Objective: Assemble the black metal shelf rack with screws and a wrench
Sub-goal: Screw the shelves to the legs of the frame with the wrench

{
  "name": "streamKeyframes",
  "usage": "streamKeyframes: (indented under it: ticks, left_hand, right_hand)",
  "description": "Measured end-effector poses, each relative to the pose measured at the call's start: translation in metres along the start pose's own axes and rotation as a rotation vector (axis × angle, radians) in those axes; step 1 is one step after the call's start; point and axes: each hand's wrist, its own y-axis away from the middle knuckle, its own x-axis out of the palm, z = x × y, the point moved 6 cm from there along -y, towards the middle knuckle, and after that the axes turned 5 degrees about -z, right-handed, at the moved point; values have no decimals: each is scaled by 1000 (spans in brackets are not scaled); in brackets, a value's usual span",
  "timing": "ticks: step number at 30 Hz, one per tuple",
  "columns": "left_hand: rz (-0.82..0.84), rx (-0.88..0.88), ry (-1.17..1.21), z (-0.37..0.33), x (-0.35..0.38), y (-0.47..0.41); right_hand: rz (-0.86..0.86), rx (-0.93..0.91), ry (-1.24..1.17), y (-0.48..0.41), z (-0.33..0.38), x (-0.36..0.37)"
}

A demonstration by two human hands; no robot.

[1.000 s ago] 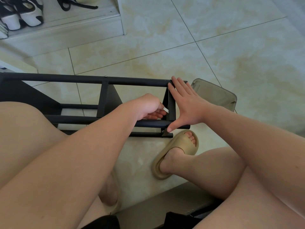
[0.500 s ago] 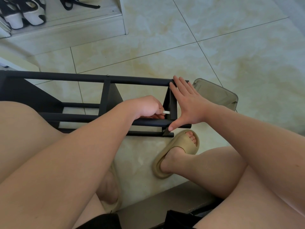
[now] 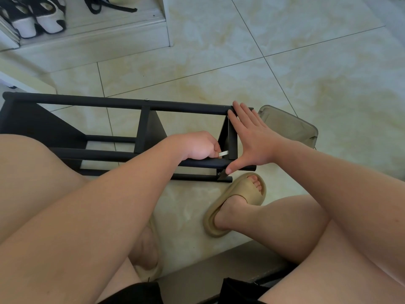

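While right hand (image 3: 252, 141) braces rack (image 3: 87, 102), wrench (image 3: 224, 153) has emerged.

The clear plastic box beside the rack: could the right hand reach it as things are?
Probably yes. The right hand lies open against the rack end, holding nothing, and the clear plastic box sits just beyond it, nothing between. Lifting the hand would unbrace the rack while the left hand grips the wrench.

Of the wrench (image 3: 224, 153), only a short silver end shows past the curled fingers of the left hand (image 3: 197, 145); the rest is hidden. The screw it bears on cannot be made out. The left thigh (image 3: 32, 167) and forearm cover the near rails of the rack (image 3: 109, 102). The clear container (image 3: 291, 128) lies partly behind the right hand (image 3: 252, 141). The top edge cuts off the sneakers (image 3: 37, 16).
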Motion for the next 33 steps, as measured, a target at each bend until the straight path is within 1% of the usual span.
streamKeyframes:
  ticks: [6, 16, 18, 21, 25, 26, 29, 33]
  left_hand:
    - [-37, 38, -68, 1, -14, 3]
    - [-137, 60, -51, -7, -27, 0]
    - [-156, 30, 58, -6, -25, -2]
    - [-156, -78, 349, -1, -12, -8]
    - [-201, -243, 759, 1, 0, -12]
    - [-220, -257, 794, 1, 0, -12]
    - [-302, -265, 753, 2, -4, -13]
    - [-329, -279, 781, 0, -3, -14]
  right_hand:
    - [2, 3, -6, 0, -1, 0]
    - [-3, 1, -9, -1, -1, 1]
    - [-4, -1, -9, -2, -1, 1]
    - [-3, 0, -10, -2, -2, 2]
    - [-8, -1, -12, -3, -2, 3]
    - [-10, -1, -12, -3, -3, 3]
    - [-10, -3, -13, -3, -3, 3]
    - [-7, -4, -13, -3, -4, 3]
